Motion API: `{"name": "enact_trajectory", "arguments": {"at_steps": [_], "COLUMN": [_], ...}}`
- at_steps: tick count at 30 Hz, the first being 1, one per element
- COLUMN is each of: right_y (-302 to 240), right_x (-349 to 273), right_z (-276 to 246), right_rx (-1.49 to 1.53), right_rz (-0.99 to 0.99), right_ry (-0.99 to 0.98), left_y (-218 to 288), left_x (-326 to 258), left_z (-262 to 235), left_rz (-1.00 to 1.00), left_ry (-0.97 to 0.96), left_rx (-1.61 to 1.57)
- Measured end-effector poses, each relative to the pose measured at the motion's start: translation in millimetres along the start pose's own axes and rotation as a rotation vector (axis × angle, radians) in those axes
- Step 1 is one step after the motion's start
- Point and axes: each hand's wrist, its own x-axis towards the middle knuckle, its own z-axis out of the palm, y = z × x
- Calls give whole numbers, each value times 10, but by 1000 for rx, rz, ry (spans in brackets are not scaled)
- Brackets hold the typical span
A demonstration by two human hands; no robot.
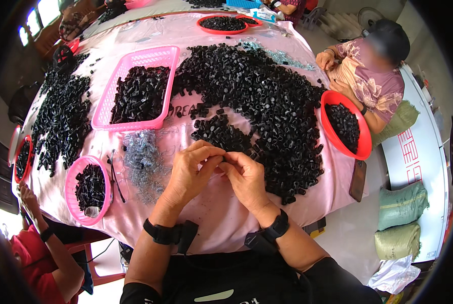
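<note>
Both hands, left hand [188, 175] and right hand [246, 177], meet fingertip to fingertip, pinched shut on a small black part [222, 160] (barely visible) above the pink tablecloth [221, 213]. Beyond, a heap of black caps [257, 101] covers the cloth between 1 pink basket [137, 88] and 1 red bowl [345, 124].

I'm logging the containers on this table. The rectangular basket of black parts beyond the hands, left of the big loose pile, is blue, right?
Not quite: the rectangular basket is pink, not blue, as the head view shows. The rest holds: it is filled with black parts, lies beyond the left hand and right hand, and sits left of the big loose pile.
</note>
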Motion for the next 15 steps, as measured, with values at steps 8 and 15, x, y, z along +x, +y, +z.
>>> {"name": "enact_trajectory", "arguments": {"at_steps": [8, 15], "right_y": [1, 40], "right_x": [4, 18], "right_z": [-22, -20], "right_rx": [48, 108], "right_rz": [94, 102], "right_ry": [70, 121], "left_y": [12, 15], "left_x": [-4, 7], "left_z": [1, 9], "left_rz": [152, 54], "left_ry": [-66, 37], "left_rx": [29, 53]}}
